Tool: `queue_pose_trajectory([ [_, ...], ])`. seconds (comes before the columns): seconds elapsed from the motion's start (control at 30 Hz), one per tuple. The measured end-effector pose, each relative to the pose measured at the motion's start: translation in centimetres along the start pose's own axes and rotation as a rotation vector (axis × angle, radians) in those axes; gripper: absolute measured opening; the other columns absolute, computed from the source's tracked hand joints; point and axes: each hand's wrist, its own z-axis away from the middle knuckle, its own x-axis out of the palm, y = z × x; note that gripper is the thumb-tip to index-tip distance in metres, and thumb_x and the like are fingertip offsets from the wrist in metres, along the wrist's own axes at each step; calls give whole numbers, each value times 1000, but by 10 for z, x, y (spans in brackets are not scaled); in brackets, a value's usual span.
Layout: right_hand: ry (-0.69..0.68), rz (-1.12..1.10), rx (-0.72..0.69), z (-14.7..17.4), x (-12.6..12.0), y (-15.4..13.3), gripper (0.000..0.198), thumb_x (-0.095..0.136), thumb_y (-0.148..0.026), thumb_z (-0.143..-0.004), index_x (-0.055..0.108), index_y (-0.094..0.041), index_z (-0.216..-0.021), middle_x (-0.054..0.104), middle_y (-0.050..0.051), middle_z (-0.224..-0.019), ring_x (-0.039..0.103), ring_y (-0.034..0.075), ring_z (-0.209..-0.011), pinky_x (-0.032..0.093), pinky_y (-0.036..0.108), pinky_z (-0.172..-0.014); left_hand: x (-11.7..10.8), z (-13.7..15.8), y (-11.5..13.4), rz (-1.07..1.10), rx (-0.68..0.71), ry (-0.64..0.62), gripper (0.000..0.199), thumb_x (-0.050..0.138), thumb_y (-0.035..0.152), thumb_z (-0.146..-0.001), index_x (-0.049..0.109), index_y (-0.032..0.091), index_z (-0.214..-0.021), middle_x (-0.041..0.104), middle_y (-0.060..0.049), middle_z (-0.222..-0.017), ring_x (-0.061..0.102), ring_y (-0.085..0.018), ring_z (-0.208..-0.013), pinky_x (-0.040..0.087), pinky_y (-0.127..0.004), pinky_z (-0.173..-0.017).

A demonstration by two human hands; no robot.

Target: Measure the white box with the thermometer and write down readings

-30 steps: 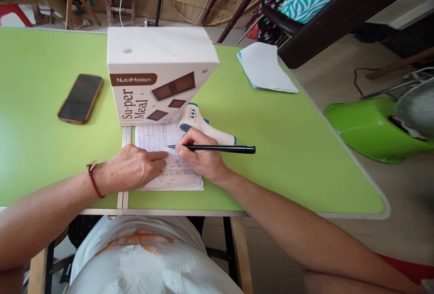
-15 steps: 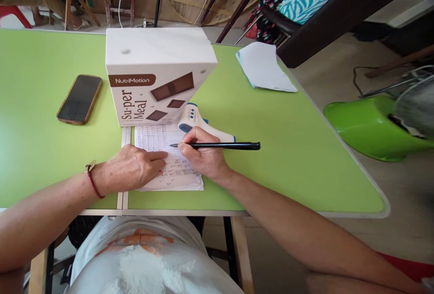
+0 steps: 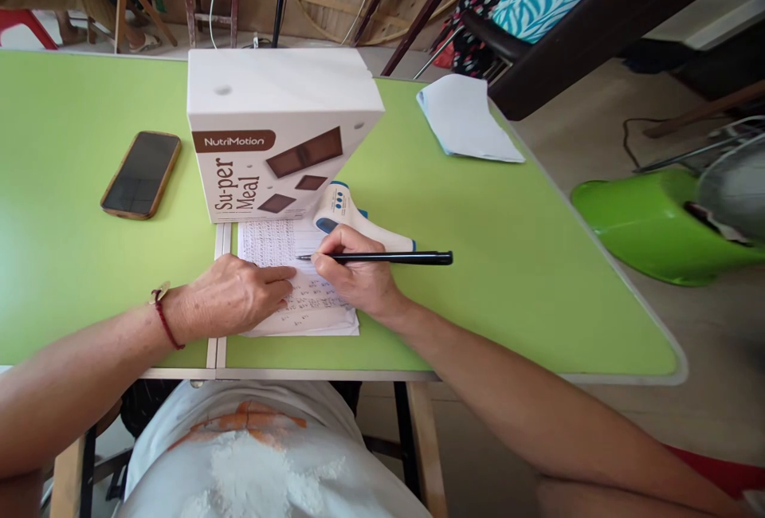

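Observation:
Handwriting covers much of a sheet of paper (image 3: 323, 319) lying on the green table, on top of what looks like other sheets. Across its left part rests my left hand (image 3: 239, 295), fingers stretched out and the index finger pointing along the lines. My right hand (image 3: 362, 279) grips a black pen (image 3: 412, 257), its tip at the writing. Just beyond that hand lies a white and blue infrared thermometer (image 3: 352, 219). A white NutriMotion box (image 3: 287, 135) stands upright at the far edge of the paper.
A phone in a brown case (image 3: 141, 175) lies left of the box. Folded white paper (image 3: 469, 118) is at the table's far right. Beyond the green table's (image 3: 508, 303) right edge is a green bin (image 3: 645, 223). A person's feet show at the far left.
The pen and right hand have shifted very slightly to the left. My left hand and the things on the table stay in place.

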Motion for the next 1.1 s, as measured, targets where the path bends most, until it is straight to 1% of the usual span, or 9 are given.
queue_pose_trajectory([
  [0.17,23,2,-11,0,0,-1,13,61,-24,-74,51,-25,-65,54,-6,-52,45,11,-46,36,25,-44,0,0,0,-1,9,28,26,51,19,-101,73,16,-89,80,-2,-115,63,-12,-47,33,-32,-37],
  [0.27,34,14,-12,0,0,0,15,61,-25,-75,50,-25,-65,53,-6,-52,44,11,-46,35,25,-43,0,1,0,0,10,13,26,50,19,-101,73,16,-89,80,-3,-115,63,-12,-47,33,-32,-37],
  [0.4,21,29,-5,0,-1,1,16,63,-25,-75,50,-25,-66,54,-5,-53,44,11,-46,35,25,-44,-1,0,0,5,3,-5,27,49,19,-101,73,15,-90,80,-5,-116,64,-11,-49,33,-30,-38],
  [0.6,-3,18,-12,0,-1,1,13,61,-23,-74,50,-25,-66,55,-5,-54,45,12,-48,36,25,-44,-1,0,0,-3,2,-4,26,50,19,-101,72,16,-88,80,-3,-116,64,-10,-48,34,-30,-39],
  [0.7,-26,4,-23,0,-2,0,13,61,-23,-74,51,-25,-66,55,-5,-54,46,12,-47,36,25,-44,-1,1,0,-9,8,13,24,52,20,-100,73,16,-89,80,-2,-116,64,-11,-48,34,-31,-38],
  [0.77,-15,6,-34,-1,-2,-1,14,60,-22,-74,50,-25,-65,55,-5,-53,46,12,-46,35,25,-44,-1,1,-1,-9,16,36,23,53,19,-100,74,16,-90,80,-1,-115,64,-12,-48,33,-32,-37],
  [0.97,158,56,-131,-2,-5,-8,14,60,-17,-72,51,-25,-67,53,-7,-53,46,11,-46,38,26,-44,-1,1,-1,-5,19,36,23,54,17,-99,75,17,-88,81,0,-113,64,-13,-48,33,-33,-37],
  [1.03,140,125,-163,-2,-11,-12,12,61,-15,-73,56,-25,-71,57,-6,-58,48,11,-47,40,26,-46,-1,1,-1,-2,19,31,23,55,17,-99,75,17,-88,81,0,-112,64,-13,-48,33,-32,-37],
  [1.1,80,211,-240,-2,-19,-15,13,62,-12,-75,62,-25,-77,63,-4,-66,53,12,-52,44,27,-49,-1,1,-3,8,11,28,23,55,19,-100,74,16,-88,81,-1,-108,65,-13,-49,34,-31,-38],
])
